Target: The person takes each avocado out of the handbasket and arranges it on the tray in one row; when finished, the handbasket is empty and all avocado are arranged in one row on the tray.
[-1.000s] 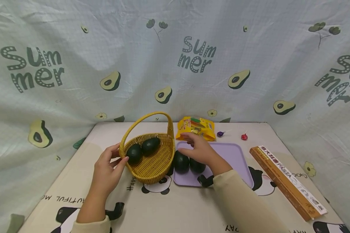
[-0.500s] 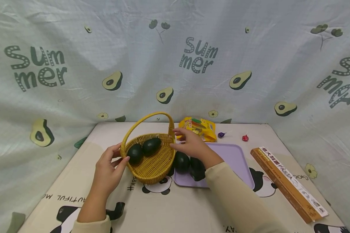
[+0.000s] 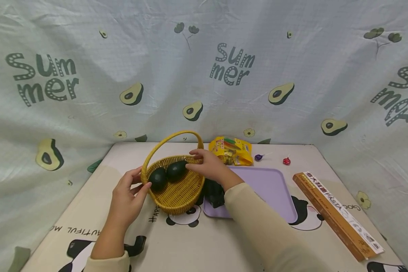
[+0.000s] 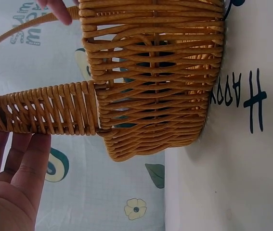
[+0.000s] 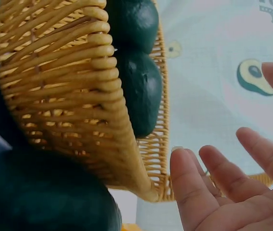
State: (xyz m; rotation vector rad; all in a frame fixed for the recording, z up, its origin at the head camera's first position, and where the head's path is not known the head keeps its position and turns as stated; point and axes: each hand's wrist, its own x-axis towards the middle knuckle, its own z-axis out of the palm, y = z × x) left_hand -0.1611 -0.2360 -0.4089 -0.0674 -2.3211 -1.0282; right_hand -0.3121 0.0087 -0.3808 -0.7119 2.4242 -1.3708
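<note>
A yellow wicker basket [image 3: 176, 204] stands on the table with two dark green avocados [image 3: 176, 170] lying inside, seen again through the weave in the left wrist view. My left hand [image 3: 127, 196] pinches the lower left end of its arched handle [image 4: 45, 108], thumb on one side and fingers on the other. Over the basket's right rim hovers my right hand [image 3: 207, 164], fingers spread and holding nothing, close to the right-hand avocado. More dark avocado [image 5: 45, 192] shows just outside the basket on the lilac tray [image 3: 258, 177], partly hidden under my right wrist in the head view.
Behind the tray lies a yellow snack bag [image 3: 232, 151]. Two lollipops, one purple [image 3: 258, 157] and one red [image 3: 286, 161], are to its right. A long pasta box [image 3: 338, 215] lies slanted along the right side. A printed curtain [image 3: 224, 105] hangs behind the table.
My right hand has moved left from above the tray to over the basket's right rim, staying spread. My left hand keeps its hold on the handle, and the basket has not visibly moved.
</note>
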